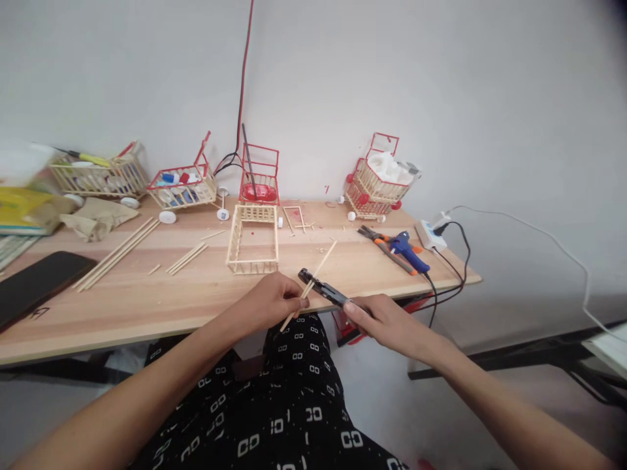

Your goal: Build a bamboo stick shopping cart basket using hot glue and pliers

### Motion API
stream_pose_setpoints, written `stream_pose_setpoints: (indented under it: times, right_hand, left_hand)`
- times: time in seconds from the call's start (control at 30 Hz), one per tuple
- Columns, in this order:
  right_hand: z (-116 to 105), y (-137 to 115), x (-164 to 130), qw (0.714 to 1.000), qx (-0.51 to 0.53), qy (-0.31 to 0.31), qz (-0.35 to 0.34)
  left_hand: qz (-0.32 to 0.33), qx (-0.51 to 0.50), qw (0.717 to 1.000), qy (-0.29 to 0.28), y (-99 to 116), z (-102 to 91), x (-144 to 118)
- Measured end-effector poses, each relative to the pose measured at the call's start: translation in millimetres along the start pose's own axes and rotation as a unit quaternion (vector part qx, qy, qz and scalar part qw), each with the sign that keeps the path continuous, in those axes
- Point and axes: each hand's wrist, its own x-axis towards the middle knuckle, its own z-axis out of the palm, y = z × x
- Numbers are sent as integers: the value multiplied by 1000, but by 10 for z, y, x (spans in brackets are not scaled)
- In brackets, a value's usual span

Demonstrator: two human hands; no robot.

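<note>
My left hand [272, 301] is closed in a pinch on thin wooden sticks [324, 260], which slant up and to the right over the table's front edge. A dark metal pliers-like tool [332, 293] is gripped in my right hand [385, 321]. Its head lies across the sticks, close to my left fingertips; whether the jaws bite into the wood cannot be made out. Just beyond my left hand stands a small open basket frame [253, 266] made of sticks. Short loose sticks [189, 258] and small offcuts lie around it.
Miniature stick carts [182, 196] with red trim line the wall, several filled with small items. Orange-handled pliers [392, 254] and a blue glue gun [406, 251] lie right, near a white power strip [431, 235] with trailing cables. A black phone [42, 284] and long sticks [117, 254] are left.
</note>
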Motion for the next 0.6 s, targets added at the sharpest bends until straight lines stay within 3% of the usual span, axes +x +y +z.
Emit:
stream_pose_setpoints:
  times: [0.2,0.6]
  right_hand:
    - [-8,72,95,999,4,-38,21]
    - [11,104,203,998,-57,-26,-7]
  left_hand:
    - [-18,1,1000,8,-112,60,47]
    - [-33,40,998,37,-134,32,81]
